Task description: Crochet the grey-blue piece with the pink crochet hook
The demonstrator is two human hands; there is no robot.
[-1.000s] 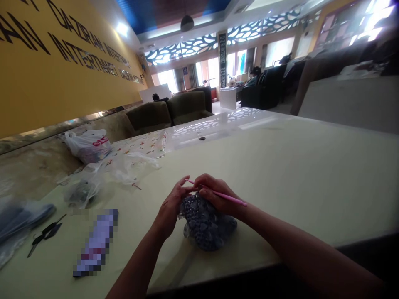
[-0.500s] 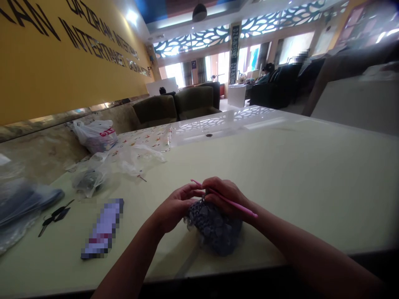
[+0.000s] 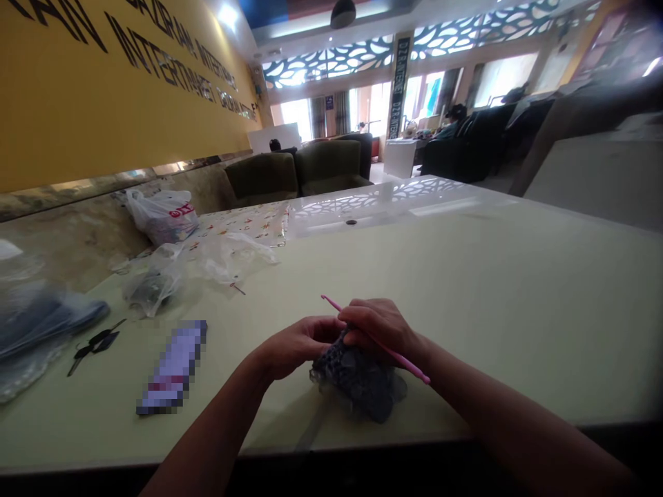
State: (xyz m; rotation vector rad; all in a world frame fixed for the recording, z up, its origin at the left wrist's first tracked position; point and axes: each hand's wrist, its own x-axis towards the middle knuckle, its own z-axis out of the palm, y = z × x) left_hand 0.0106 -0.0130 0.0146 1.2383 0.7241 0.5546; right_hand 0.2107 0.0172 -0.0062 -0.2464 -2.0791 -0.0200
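A dark grey-blue crocheted piece (image 3: 357, 379) with translucent round bits on it rests near the front edge of the pale table. My left hand (image 3: 295, 345) is closed on its upper left edge, thumb and fingers pinching the yarn work. Over its top right, my right hand (image 3: 380, 328) has closed fingers round a pink crochet hook (image 3: 396, 355) and also touches the piece. The hook lies slantwise, its thin tip pointing up and left beyond the fingers, its thick end toward the right wrist.
Left on the table (image 3: 492, 276) lie a blurred purple object (image 3: 176, 366), black-handled scissors (image 3: 96, 345), clear plastic bags (image 3: 155, 283) and a small pin-like item (image 3: 237, 288). A white bag (image 3: 166, 214) stands by the wall. Chairs (image 3: 331, 162) and a seated person (image 3: 453, 124) are beyond.
The hook's tip now sticks out farther from my right fingers, and its thick end sits lower. My left fingers have drawn in closer on the piece. The view has shifted slightly.
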